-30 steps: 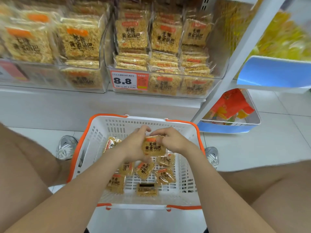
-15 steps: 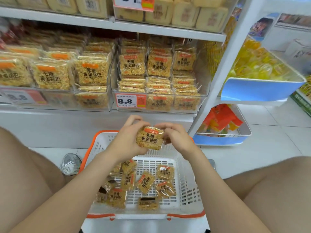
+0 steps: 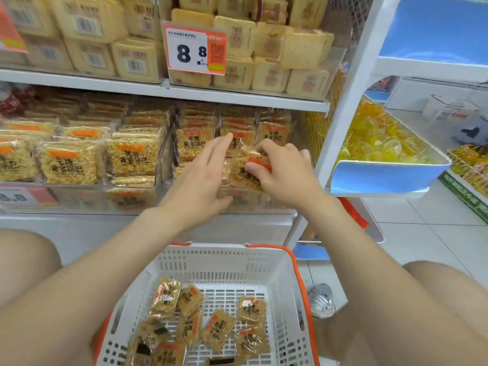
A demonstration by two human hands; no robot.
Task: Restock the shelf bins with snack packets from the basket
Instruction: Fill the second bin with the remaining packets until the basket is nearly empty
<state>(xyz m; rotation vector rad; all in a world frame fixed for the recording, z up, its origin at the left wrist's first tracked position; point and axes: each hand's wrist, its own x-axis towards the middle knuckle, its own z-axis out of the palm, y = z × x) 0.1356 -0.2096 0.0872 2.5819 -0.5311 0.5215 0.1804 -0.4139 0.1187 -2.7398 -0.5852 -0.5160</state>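
Orange edging runs round the rim of a white plastic basket [image 3: 224, 262] on the floor between the person's knees, and about ten snack packets [image 3: 217, 328] lie loose and at odd angles on its slotted bottom. Above it, at the middle shelf, the right hand [image 3: 284, 173] grips one packet [image 3: 248, 173]: the thumb presses on its orange strip and the fingers curl over its top edge, so the packet hangs tilted just in front of the clear bin [image 3: 274, 204]. That bin holds rows of the same packets standing upright. The left hand [image 3: 200, 178] is held wide, fingers straight and pointing up towards the standing rows, just beside the gripped packet; whether it touches the packet cannot be told. A neighbouring bin [image 3: 68, 165] to the left holds more of the same snack. On the shelf above, pale square packs [image 3: 266, 40] are stacked behind a price tag [image 3: 195, 50] reading 8.8. To the right, a blue tray [image 3: 383, 178] holds yellow sweets, and a grey shoe [image 3: 320, 299] shows beside the basket.
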